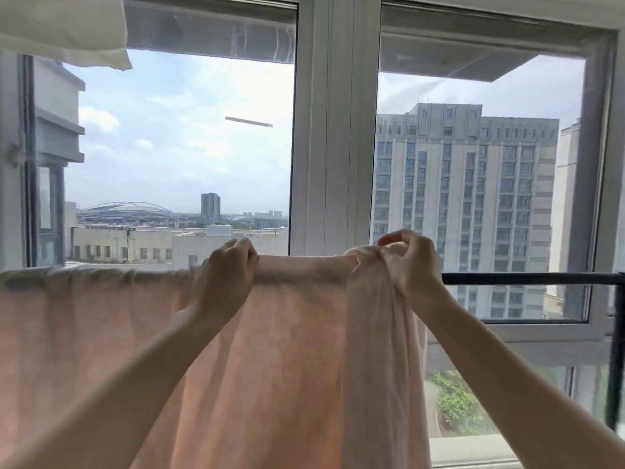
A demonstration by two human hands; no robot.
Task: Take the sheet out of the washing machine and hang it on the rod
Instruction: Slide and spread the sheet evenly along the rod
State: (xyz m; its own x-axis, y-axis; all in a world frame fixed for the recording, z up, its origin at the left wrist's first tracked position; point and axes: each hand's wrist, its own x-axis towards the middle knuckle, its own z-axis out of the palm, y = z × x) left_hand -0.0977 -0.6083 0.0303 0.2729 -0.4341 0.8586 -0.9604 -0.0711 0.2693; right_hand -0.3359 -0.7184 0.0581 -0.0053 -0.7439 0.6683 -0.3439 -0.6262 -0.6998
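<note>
A pale pink sheet hangs over a black horizontal rod in front of the window. The sheet covers the rod from the left edge to about the middle; only the rod's right part shows bare. My left hand grips the sheet's top fold where it lies on the rod. My right hand pinches a bunched end of the sheet at the rod, with the cloth hanging down in folds below it. The washing machine is out of sight.
A large window with white frames stands close behind the rod, with high buildings outside. White cloth hangs at the top left corner. A black upright post joins the rod at the right edge.
</note>
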